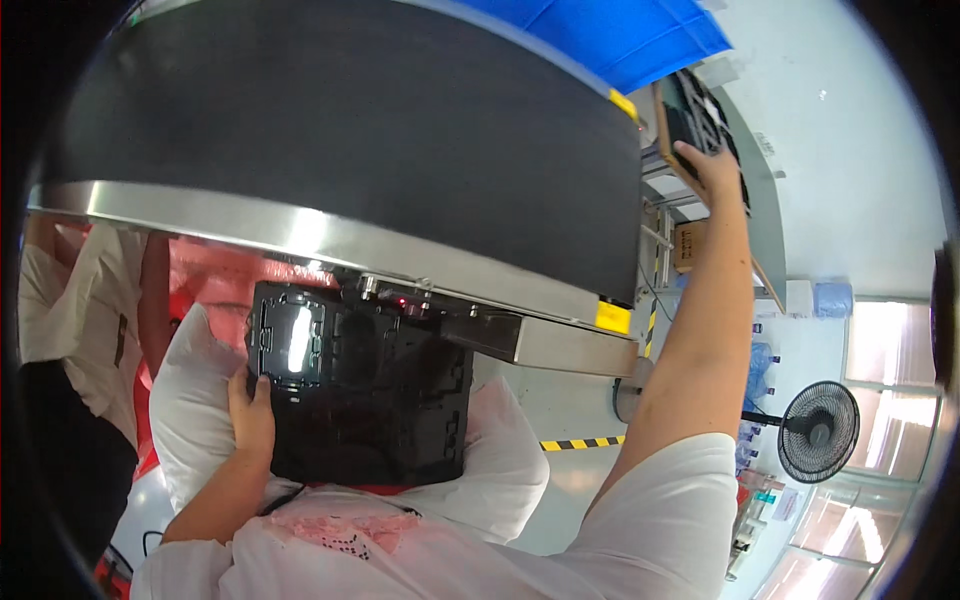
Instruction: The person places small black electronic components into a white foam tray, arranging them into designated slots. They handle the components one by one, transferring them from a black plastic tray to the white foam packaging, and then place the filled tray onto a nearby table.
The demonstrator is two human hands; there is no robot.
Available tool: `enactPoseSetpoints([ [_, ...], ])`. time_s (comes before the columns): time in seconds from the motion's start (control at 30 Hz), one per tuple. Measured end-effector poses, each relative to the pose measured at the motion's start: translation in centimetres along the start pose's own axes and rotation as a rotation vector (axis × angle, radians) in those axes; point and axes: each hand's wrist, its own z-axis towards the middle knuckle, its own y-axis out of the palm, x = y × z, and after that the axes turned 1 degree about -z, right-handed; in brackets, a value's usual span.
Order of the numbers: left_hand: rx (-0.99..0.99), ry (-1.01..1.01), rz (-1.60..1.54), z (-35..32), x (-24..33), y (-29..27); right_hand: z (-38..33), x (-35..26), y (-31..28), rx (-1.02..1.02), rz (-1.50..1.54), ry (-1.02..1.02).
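My left hand (253, 415) gripped a black tray (372, 415), long axis unclear. My right hand (716, 170) touched dark trays (704, 112), grip unclear.

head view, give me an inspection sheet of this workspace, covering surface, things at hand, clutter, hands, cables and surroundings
surface: dark belt with a shiny metal edge
things at hand: black tray at the person's lap; dark parts at upper right
clutter: blue bin beyond the belt; cardboard box below the dark parts
hands: left hand grips the tray's left edge; right hand is at the dark parts, grip unclear
cables: thin dark cord at lower left, ends unclear
surroundings: standing fan and windows at right; another person at left
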Motion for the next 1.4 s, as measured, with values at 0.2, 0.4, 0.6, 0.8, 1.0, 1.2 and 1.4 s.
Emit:
enactPoseSetpoints([
  [0.2, -0.018, 0.070, 0.098, 0.1, -1.0, -0.3, -0.7, -3.2, -1.3, -0.028, -0.225, -0.050],
  [0.4, 0.013, 0.048, 0.002, 0.0, -1.0, 0.3, 0.1, -1.7, -1.0, -0.081, -0.165, -0.033],
  [0.6, -0.004, 0.134, 0.236, 0.2, -0.7, 0.2, 0.7, -1.6, -1.1, -0.221, -0.043, 0.115],
  [0.8, 0.008, 0.165, 0.205, 0.2, -1.4, 0.1, 0.2, -0.6, -1.1, -0.078, -0.087, -0.045],
  [1.0, 0.071, 0.246, 0.233, -0.2, 0.3, 0.0, -4.5, -2.1, -1.9, 0.112, -0.216, -0.110],
  [1.2, 0.104, 0.138, 0.135, 1.7, 1.8, 0.5, -13.9, 0.9, -4.9, -0.150, 0.443, 0.002],
  [1.4, 0.180, 0.349, 0.262, 0.6, 1.7, -0.3, -30.4, 0.9, -10.1, -0.139, 1.050, 0.279],
])
